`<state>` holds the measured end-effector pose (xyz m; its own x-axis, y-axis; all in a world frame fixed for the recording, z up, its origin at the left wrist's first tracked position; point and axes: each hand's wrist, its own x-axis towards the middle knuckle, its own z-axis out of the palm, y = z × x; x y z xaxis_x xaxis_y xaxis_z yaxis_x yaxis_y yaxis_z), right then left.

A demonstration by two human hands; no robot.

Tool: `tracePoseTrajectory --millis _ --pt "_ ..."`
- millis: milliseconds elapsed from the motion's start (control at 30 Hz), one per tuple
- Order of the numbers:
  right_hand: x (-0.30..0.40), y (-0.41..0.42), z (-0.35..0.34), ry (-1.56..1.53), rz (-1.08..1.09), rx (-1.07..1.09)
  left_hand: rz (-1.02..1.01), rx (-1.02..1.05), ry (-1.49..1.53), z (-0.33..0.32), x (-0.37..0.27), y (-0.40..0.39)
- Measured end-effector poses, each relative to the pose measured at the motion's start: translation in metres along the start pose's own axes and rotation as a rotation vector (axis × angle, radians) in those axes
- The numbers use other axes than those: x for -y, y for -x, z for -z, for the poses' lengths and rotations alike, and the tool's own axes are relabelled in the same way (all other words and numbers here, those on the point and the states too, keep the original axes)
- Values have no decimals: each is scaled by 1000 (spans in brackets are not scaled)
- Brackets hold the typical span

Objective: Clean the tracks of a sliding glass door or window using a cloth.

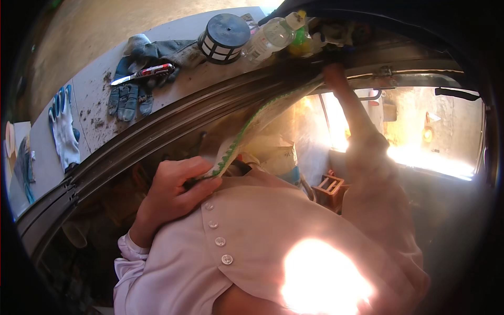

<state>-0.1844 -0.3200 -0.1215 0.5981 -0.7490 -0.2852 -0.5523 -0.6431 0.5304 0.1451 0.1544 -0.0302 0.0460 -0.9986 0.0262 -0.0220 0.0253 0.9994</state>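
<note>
A pale woven cloth, like sacking, with a green stitched edge stretches diagonally before my chest. My left hand pinches its near corner between thumb and fingers, just above my buttoned shirt. Farther up and to the right, the cloth's other end meets my right hand, at the dark grooved rail. That hand looks closed on the cloth, though shadow hides its fingertips.
On the ledge beyond the rail lie a white-and-blue glove, dark gloves, an open red-handled folding knife, a black cylindrical filter and a clear plastic bottle. Below are a printed sack and a small wooden frame.
</note>
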Motion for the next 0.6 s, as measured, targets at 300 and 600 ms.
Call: tracePoseTrajectory --millis 300,600 --pt "103 72 84 -960 -407 -121 162 -155 -4 30 4 60" --pt "195 115 147 -1170 -302 -202 181 -403 -202 62 0 110"
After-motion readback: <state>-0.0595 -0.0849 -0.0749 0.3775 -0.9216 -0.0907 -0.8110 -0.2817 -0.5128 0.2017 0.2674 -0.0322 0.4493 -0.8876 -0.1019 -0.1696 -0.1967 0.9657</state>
